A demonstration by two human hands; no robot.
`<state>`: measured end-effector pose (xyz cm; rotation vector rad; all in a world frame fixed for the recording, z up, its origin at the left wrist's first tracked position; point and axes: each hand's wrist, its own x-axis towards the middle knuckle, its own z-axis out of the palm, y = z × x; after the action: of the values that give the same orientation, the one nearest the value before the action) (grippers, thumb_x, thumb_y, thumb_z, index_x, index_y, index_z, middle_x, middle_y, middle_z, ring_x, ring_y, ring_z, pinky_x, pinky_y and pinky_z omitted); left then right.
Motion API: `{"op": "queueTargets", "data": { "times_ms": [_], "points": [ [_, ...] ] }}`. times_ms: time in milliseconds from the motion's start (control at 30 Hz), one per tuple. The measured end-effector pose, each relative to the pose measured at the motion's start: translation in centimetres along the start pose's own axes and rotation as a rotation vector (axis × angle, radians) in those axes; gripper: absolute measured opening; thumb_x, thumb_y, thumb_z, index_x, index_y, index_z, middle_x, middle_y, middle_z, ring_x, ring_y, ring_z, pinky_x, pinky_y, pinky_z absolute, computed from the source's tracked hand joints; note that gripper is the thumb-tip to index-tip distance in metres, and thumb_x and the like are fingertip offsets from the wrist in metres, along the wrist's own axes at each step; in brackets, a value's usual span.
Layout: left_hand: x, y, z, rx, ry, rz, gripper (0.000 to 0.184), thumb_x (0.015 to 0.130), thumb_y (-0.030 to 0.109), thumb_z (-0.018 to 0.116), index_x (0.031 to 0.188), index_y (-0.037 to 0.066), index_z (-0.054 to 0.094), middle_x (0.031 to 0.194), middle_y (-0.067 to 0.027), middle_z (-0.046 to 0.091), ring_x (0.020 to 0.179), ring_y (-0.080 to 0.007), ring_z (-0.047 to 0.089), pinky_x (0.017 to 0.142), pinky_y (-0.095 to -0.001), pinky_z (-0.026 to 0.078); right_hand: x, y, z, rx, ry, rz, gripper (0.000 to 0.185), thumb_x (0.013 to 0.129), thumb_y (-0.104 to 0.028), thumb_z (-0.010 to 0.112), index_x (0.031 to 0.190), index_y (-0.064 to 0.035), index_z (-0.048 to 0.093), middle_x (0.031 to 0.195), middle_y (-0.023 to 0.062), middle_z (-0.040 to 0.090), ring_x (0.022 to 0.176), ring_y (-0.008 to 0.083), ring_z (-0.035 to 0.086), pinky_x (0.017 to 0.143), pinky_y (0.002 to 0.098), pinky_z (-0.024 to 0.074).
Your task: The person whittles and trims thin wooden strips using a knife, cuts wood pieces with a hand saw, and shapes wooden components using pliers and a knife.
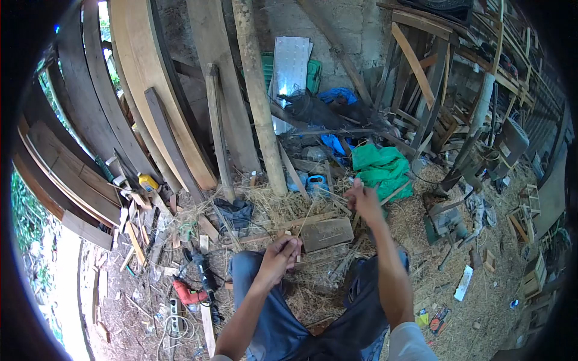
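Observation:
My left hand (280,260) is closed above my left knee. A small piece of pale wood (298,257) shows at its fingers, and a thin pale strip (306,218) runs upward from close beside it. Raised farther out in front of the green sheet, my right hand (365,201) has its fingers drawn together. What they hold, if anything, is too small to make out. A rectangular wooden block (328,234) lies between my knees, just right of my left hand.
Wood shavings cover the ground. At left lie a red power drill (189,293) and a power strip (176,316); tall planks (135,72) lean behind. The crumpled green sheet (379,165) is ahead. At right are a metal machine (445,222) and pliers (439,319).

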<state>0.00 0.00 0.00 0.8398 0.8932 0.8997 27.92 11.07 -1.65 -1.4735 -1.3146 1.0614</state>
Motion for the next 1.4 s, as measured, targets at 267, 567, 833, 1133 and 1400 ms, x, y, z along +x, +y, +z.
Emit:
{"op": "queueTargets", "data": {
  "times_ms": [267, 567, 833, 1133, 1400],
  "points": [
    [4.8, 2.4, 1.2, 0.123, -0.002, 0.08, 0.012, 0.092, 0.014, 0.052, 0.097, 0.004, 0.056, 0.072, 0.0008, 0.049, 0.056, -0.0037, 0.038, 0.047, -0.0185, 0.029, -1.9, -2.1, 2.8, -0.301, 0.198, -0.342, 0.021, 0.094, -0.015, 0.042, 0.089, 0.0012, 0.056, 0.068, 0.0118, 0.062, 0.061, 0.0282, 0.06, 0.056, 0.0364, 0.0442],
    [5.0, 2.5, 1.5, 0.171, 0.0, 0.123, 0.016, 0.095, 0.017, 0.049, 0.103, 0.006, 0.057, 0.068, 0.0042, 0.042, 0.055, -0.0029, 0.034, 0.047, -0.0191, 0.027, -1.8, -3.0, 2.2, 0.089, 0.186, -0.335, 0.021, 0.091, -0.019, 0.054, 0.096, 0.0016, 0.059, 0.064, 0.0046, 0.059, 0.05, 0.0082, 0.051, 0.045, 0.0248, 0.0366],
    [5.7, 1.4, 1.5, 0.262, -0.044, 0.112, 0.017, 0.093, 0.016, 0.051, 0.104, 0.004, 0.055, 0.071, 0.0022, 0.044, 0.054, -0.0029, 0.034, 0.046, -0.0188, 0.027, -2.3, -5.9, 2.0, 0.501, 0.085, -0.173, 0.024, 0.092, -0.021, 0.054, 0.107, -0.0017, 0.058, 0.068, 0.0045, 0.059, 0.044, 0.0051, 0.043, 0.038, 0.0193, 0.03],
    [6.8, 1.6, 1.8, 0.342, -0.097, 0.147, 0.012, 0.093, 0.011, 0.051, 0.101, 0.002, 0.055, 0.07, 0.0022, 0.048, 0.056, -0.0031, 0.042, 0.049, -0.0198, 0.036, -1.8, -6.1, 2.6, 0.543, -0.05, -0.079, 0.021, 0.09, -0.018, 0.056, 0.104, -0.0016, 0.057, 0.069, 0.0052, 0.06, 0.046, 0.0052, 0.045, 0.041, 0.0191, 0.0317],
    [7.4, 1.3, 1.9, 0.201, -0.048, 0.253, 0.011, 0.091, 0.01, 0.054, 0.095, 0.0, 0.055, 0.067, 0.0, 0.05, 0.051, -0.0042, 0.044, 0.044, -0.0205, 0.038, -2.3, -6.4, 4.0, 0.504, -0.159, -0.092, 0.017, 0.089, -0.016, 0.058, 0.099, -0.0022, 0.056, 0.069, 0.0081, 0.06, 0.047, 0.0059, 0.044, 0.04, 0.0201, 0.0308]
  ]
}}
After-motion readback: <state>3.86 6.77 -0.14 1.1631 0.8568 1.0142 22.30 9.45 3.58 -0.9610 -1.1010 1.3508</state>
